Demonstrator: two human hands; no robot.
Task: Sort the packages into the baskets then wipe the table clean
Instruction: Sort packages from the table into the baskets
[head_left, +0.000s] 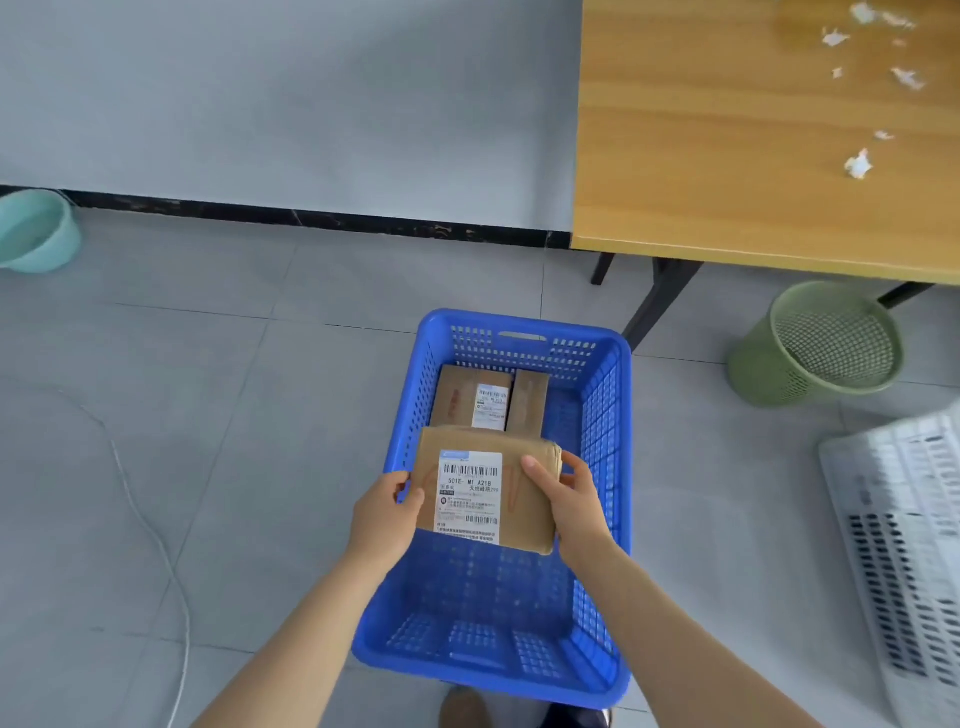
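Both hands gripped labelled package (483, 488) above blue basket (605, 415): left hand (387, 512) on left edge, right hand (569, 499) on right. Boxes (470, 397) lay at basket's far end. Nearby: green bin (753, 369), white basket (904, 545), table (727, 156) with paper scraps (857, 165).

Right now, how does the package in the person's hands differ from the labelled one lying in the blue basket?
Left hand and right hand grip the held package over the blue basket; the lying package rests inside, untouched. The held package looks larger than the lying package. Both are brown, white-labelled.
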